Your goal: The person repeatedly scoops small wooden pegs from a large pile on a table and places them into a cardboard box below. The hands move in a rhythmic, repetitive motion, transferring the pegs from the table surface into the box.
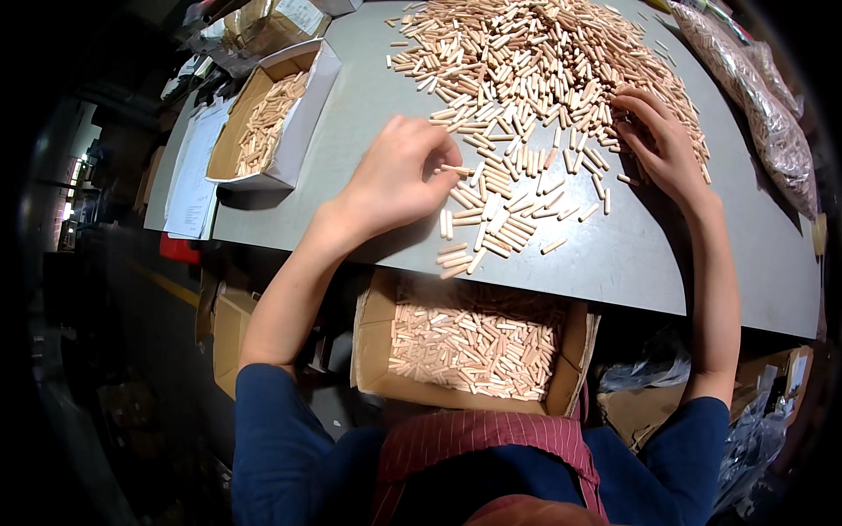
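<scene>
Mostly, the short wooden dowels (526, 66) look pale, slim and cylindrical.

Dowels (526, 66): pale tan, some pinkish. Tabletop (351, 79) grey. Lower box (377, 351) brown. Left box (304, 131) white outside, brown inside. Sleeves (270, 421) navy. Apron (482, 431) maroon, thin pale stripes.

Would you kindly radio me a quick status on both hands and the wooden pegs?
Left hand curled, peg at fingertips, hold unclear. Right hand by heap, hold unclear. Loose pegs scattered on table. Nothing visibly blocking either hand.
</scene>
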`<state>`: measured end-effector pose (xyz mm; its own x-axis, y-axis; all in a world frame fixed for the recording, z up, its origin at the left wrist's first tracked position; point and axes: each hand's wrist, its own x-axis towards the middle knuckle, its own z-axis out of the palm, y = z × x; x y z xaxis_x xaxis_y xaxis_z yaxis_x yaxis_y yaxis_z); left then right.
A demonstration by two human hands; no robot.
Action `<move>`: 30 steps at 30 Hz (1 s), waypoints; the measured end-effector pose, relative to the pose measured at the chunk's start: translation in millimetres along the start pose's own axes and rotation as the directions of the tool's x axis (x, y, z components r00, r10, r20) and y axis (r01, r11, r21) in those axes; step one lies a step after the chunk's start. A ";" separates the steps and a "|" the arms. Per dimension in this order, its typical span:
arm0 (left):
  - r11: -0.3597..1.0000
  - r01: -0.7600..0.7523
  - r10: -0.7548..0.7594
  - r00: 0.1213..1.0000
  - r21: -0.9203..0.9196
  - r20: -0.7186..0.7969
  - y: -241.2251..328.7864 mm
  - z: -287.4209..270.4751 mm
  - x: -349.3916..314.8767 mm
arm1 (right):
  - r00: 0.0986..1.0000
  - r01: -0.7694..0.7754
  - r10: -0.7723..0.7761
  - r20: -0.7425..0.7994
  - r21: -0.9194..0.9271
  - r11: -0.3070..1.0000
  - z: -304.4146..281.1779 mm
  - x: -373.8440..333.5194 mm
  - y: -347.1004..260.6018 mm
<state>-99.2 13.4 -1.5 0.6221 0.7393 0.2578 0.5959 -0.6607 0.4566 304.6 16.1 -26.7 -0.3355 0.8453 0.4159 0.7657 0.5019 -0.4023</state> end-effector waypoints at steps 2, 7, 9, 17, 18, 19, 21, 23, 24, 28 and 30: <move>0.999 0.029 -0.029 0.999 -0.020 0.020 0.3 0.1 0.1 | 1.000 -0.001 0.001 -0.004 0.000 1.000 0.2 -0.1 -1.5; 0.997 0.036 -0.038 0.999 -0.067 -0.030 -1.9 4.5 -2.1 | 0.998 0.043 -0.043 -0.040 -0.006 0.999 1.8 0.8 -2.7; 0.990 0.068 -0.072 0.997 -0.122 -0.024 5.9 2.7 -3.5 | 0.998 0.051 -0.052 -0.045 -0.011 0.999 2.5 0.7 -1.2; 0.917 0.094 -0.154 0.980 -0.387 -0.125 8.2 3.5 -7.9 | 1.000 0.003 -0.003 -0.003 0.020 1.000 1.0 0.2 -4.3; 0.908 0.077 -0.152 0.977 -0.413 -0.152 7.7 3.1 -8.6 | 1.000 -0.001 0.001 -0.002 0.020 1.000 0.9 -0.1 -4.9; 0.905 0.053 -0.133 0.978 -0.422 -0.163 4.1 2.8 -9.1 | 1.000 -0.004 0.004 -0.002 0.019 1.000 0.9 0.0 -5.4; 0.897 0.004 -0.095 0.978 -0.441 -0.184 -4.0 1.8 -10.2 | 1.000 -0.007 0.007 -0.003 0.020 1.000 1.3 0.3 -5.9; 0.795 0.054 -0.198 0.965 -0.604 -0.174 -0.2 0.6 -13.6 | 1.000 -0.010 0.010 -0.002 0.021 1.000 1.6 0.8 -6.4; 0.731 0.075 -0.248 0.955 -0.678 -0.162 1.9 -0.8 -14.7 | 1.000 -0.011 0.011 -0.001 0.021 1.000 1.7 0.9 -6.7; 0.869 0.015 -0.267 0.856 -0.494 -0.443 -19.5 -32.0 -12.2 | 0.999 0.019 -0.019 -0.046 -0.006 1.000 1.8 -1.0 -2.4; 0.943 -0.013 -0.210 0.751 -0.332 -0.626 -48.8 -60.2 -15.5 | 1.000 -0.010 0.010 -0.004 0.020 1.000 0.5 0.1 -7.5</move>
<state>-168.5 42.0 23.5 0.0244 0.7755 0.6309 0.3849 -0.5897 0.7100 298.5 12.5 -24.0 -0.3259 0.8495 0.4149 0.7577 0.4972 -0.4228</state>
